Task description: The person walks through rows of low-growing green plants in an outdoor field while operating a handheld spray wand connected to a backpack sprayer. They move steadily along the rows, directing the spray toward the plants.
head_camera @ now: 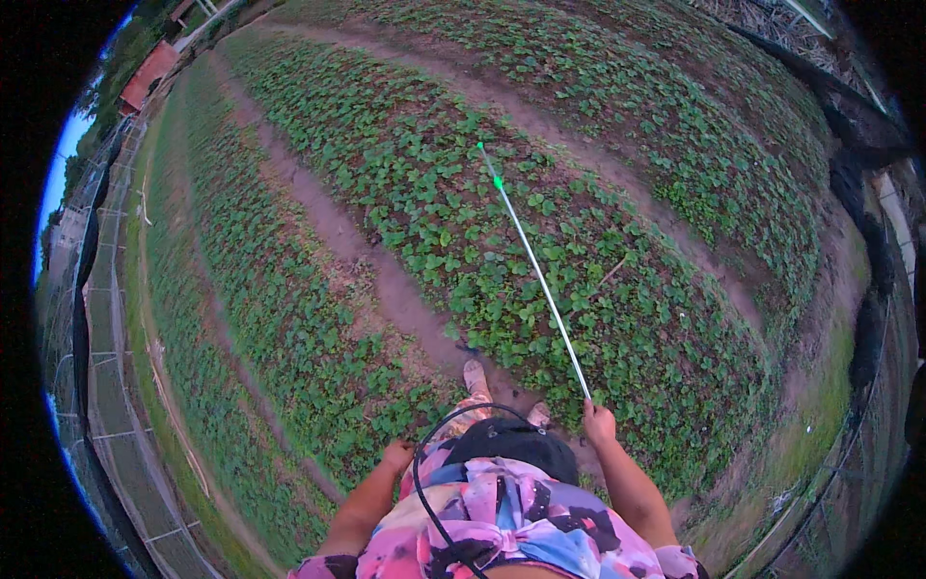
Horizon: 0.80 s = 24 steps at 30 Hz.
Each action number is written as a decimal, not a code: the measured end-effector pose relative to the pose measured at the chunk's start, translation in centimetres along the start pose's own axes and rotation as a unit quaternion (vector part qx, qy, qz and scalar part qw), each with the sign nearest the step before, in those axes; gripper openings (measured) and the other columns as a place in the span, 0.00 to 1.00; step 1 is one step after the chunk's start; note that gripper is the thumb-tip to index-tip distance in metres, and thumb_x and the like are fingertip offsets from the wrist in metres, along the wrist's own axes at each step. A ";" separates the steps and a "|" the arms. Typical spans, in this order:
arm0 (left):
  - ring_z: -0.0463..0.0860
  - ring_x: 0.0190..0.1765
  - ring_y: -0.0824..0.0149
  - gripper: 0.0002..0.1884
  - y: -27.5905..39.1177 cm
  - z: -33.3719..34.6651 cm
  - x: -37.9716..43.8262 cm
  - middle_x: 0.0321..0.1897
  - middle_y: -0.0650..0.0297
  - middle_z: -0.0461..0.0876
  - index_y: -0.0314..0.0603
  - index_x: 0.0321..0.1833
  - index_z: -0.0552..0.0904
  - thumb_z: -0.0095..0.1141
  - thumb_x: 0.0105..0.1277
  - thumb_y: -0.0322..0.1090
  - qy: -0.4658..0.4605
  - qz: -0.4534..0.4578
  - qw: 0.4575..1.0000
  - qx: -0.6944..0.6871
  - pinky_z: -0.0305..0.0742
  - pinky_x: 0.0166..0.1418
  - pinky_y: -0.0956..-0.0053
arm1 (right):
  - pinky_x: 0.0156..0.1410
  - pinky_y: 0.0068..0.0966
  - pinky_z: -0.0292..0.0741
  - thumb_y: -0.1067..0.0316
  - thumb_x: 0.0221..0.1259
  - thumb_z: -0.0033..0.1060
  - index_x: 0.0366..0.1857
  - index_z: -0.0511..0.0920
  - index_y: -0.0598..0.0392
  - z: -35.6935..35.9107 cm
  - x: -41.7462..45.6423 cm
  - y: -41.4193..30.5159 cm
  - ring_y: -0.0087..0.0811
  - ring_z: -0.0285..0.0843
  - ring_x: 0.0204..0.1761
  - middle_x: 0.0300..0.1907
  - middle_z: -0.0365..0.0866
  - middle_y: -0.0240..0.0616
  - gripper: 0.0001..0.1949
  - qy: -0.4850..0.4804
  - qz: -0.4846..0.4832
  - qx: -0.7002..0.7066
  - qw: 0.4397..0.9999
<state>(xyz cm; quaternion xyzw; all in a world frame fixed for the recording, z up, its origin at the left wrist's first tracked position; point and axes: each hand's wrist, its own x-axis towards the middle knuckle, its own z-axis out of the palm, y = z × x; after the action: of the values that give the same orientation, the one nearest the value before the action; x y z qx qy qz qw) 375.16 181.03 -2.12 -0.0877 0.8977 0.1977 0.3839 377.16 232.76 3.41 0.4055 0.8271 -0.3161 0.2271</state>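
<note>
My right hand point(599, 422) is closed around the lower end of a long metal spray wand point(544, 284). The wand slants up and leftward over a bed of low leafy plants point(434, 210), and its green nozzle end point(480, 146) hangs above the leaves. Beside my left hip is my left hand point(398, 454), its fingers partly hidden, so whether it holds anything does not show. A black hose point(418, 470) loops in front of my patterned top, close to the left hand. At my waist there is something black point(506, 443), apparently fabric.
My feet point(474, 376) are on the muddy furrow point(340, 231) between two planted beds. Another furrow point(521, 108) runs beyond the right bed. Black netting point(861, 210) edges the plot at right, and a fence point(108, 311) at left. A red structure point(150, 72) stands far off, upper left.
</note>
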 end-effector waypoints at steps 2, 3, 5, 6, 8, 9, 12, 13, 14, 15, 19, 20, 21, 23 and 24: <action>0.81 0.42 0.50 0.18 -2.0 1.5 -0.4 0.37 0.48 0.81 0.41 0.37 0.83 0.48 0.56 0.46 0.019 -0.021 0.998 -0.059 0.74 0.51 0.63 | 0.43 0.43 0.72 0.41 0.61 0.42 0.31 0.80 0.60 0.4 -1.6 0.8 0.53 0.77 0.36 0.29 0.79 0.56 0.27 -0.018 -0.013 0.016 1.000; 0.81 0.43 0.50 0.18 -2.5 1.9 -0.4 0.37 0.48 0.81 0.41 0.37 0.83 0.48 0.56 0.47 0.016 -0.007 0.999 -0.048 0.74 0.51 0.63 | 0.43 0.43 0.72 0.41 0.61 0.43 0.31 0.80 0.60 0.6 -2.1 1.3 0.53 0.78 0.36 0.29 0.79 0.55 0.27 -0.025 -0.017 0.023 0.999; 0.81 0.43 0.50 0.18 -3.5 2.4 -0.5 0.38 0.49 0.81 0.42 0.37 0.84 0.48 0.57 0.47 0.010 0.019 0.999 -0.026 0.75 0.51 0.64 | 0.43 0.43 0.72 0.41 0.61 0.43 0.31 0.80 0.59 0.9 -2.8 1.9 0.53 0.78 0.36 0.29 0.79 0.55 0.27 -0.054 -0.022 -0.018 0.998; 0.81 0.43 0.50 0.18 -3.6 2.6 -0.6 0.38 0.49 0.81 0.42 0.39 0.83 0.49 0.56 0.47 0.010 -0.004 0.999 -0.042 0.74 0.51 0.64 | 0.44 0.43 0.72 0.41 0.61 0.42 0.31 0.80 0.59 1.0 -3.1 2.2 0.53 0.78 0.36 0.30 0.79 0.55 0.27 -0.067 -0.023 -0.039 0.997; 0.80 0.44 0.50 0.19 -3.7 2.9 -0.6 0.39 0.49 0.81 0.42 0.41 0.83 0.50 0.56 0.48 0.011 -0.049 0.996 -0.072 0.74 0.52 0.64 | 0.44 0.43 0.72 0.41 0.61 0.42 0.30 0.80 0.59 1.5 -3.8 2.7 0.52 0.78 0.37 0.30 0.79 0.55 0.27 -0.064 -0.028 -0.056 0.996; 0.80 0.44 0.51 0.20 -3.6 3.1 -0.6 0.40 0.48 0.81 0.42 0.43 0.83 0.51 0.55 0.48 0.011 -0.070 0.994 -0.089 0.74 0.52 0.64 | 0.44 0.43 0.72 0.41 0.61 0.42 0.29 0.79 0.58 1.5 -4.0 2.6 0.52 0.78 0.37 0.30 0.79 0.55 0.27 -0.061 -0.032 -0.065 0.996; 0.80 0.46 0.50 0.22 -2.4 3.3 -0.9 0.41 0.48 0.81 0.40 0.45 0.81 0.52 0.55 0.50 -0.068 -0.083 0.991 -0.085 0.73 0.52 0.63 | 0.45 0.43 0.72 0.40 0.60 0.42 0.29 0.79 0.58 0.1 -4.6 2.2 0.52 0.78 0.38 0.31 0.80 0.54 0.27 -0.071 -0.019 -0.063 0.995; 0.80 0.46 0.50 0.23 -3.6 3.5 -1.2 0.40 0.48 0.81 0.40 0.45 0.81 0.52 0.55 0.51 -0.052 -0.083 0.990 -0.100 0.73 0.52 0.63 | 0.45 0.43 0.72 0.40 0.60 0.42 0.29 0.79 0.59 0.0 -4.8 1.9 0.53 0.78 0.38 0.31 0.80 0.54 0.27 -0.067 -0.022 -0.066 0.995; 0.80 0.46 0.50 0.24 -5.6 4.0 -1.6 0.40 0.48 0.81 0.39 0.45 0.81 0.52 0.55 0.52 -0.033 -0.086 0.989 -0.112 0.73 0.52 0.63 | 0.45 0.43 0.72 0.40 0.60 0.42 0.30 0.79 0.59 -0.1 -4.9 1.7 0.53 0.78 0.38 0.31 0.80 0.54 0.28 -0.065 -0.026 -0.066 0.995; 0.80 0.46 0.50 0.24 -6.3 4.3 -1.6 0.40 0.48 0.81 0.39 0.45 0.81 0.52 0.54 0.52 -0.019 -0.083 0.988 -0.127 0.73 0.52 0.63 | 0.45 0.43 0.72 0.40 0.60 0.42 0.30 0.79 0.59 -0.3 -4.8 1.8 0.53 0.78 0.38 0.30 0.79 0.54 0.28 -0.057 -0.027 -0.070 0.996; 0.80 0.45 0.49 0.25 -2.3 4.1 -1.8 0.39 0.48 0.81 0.39 0.43 0.82 0.53 0.53 0.54 -0.039 -0.064 0.996 -0.037 0.74 0.51 0.62 | 0.43 0.43 0.72 0.40 0.61 0.42 0.29 0.79 0.60 0.3 -2.4 3.5 0.53 0.77 0.37 0.29 0.79 0.55 0.28 -0.005 0.003 -0.039 0.999; 0.80 0.44 0.49 0.25 -1.9 4.0 -1.8 0.39 0.48 0.81 0.40 0.43 0.82 0.52 0.53 0.54 -0.045 -0.058 0.997 -0.036 0.74 0.51 0.62 | 0.43 0.43 0.72 0.40 0.61 0.42 0.29 0.78 0.60 0.3 -1.7 3.3 0.54 0.77 0.37 0.29 0.79 0.55 0.28 0.012 0.016 -0.027 0.999; 0.80 0.44 0.49 0.24 -2.4 4.0 -2.2 0.39 0.48 0.81 0.41 0.43 0.83 0.52 0.53 0.54 -0.049 -0.056 0.997 -0.036 0.74 0.51 0.62 | 0.43 0.44 0.71 0.40 0.61 0.42 0.28 0.78 0.60 0.2 -1.2 2.6 0.54 0.77 0.36 0.28 0.79 0.55 0.28 0.025 0.027 -0.015 0.999; 0.80 0.43 0.49 0.24 -3.9 4.6 -2.4 0.38 0.47 0.81 0.43 0.43 0.83 0.52 0.53 0.54 -0.054 -0.069 0.995 -0.044 0.74 0.51 0.62 | 0.43 0.44 0.71 0.41 0.62 0.41 0.28 0.78 0.61 -0.2 -0.6 1.5 0.55 0.77 0.35 0.27 0.78 0.56 0.28 0.046 -0.013 -0.002 0.999; 0.80 0.43 0.49 0.23 -4.7 4.8 -2.4 0.38 0.47 0.81 0.44 0.43 0.83 0.52 0.54 0.54 -0.056 -0.075 0.994 -0.047 0.74 0.50 0.62 | 0.43 0.44 0.71 0.41 0.62 0.41 0.27 0.77 0.62 -0.3 -0.1 1.2 0.55 0.77 0.35 0.27 0.78 0.56 0.28 0.049 -0.020 0.008 0.999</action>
<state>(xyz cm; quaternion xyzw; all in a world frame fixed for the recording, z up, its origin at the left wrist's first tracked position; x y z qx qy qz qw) 381.45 178.85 -4.74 -0.1620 0.8554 0.2150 0.4426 378.14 233.47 3.27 0.4059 0.8426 -0.3070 0.1764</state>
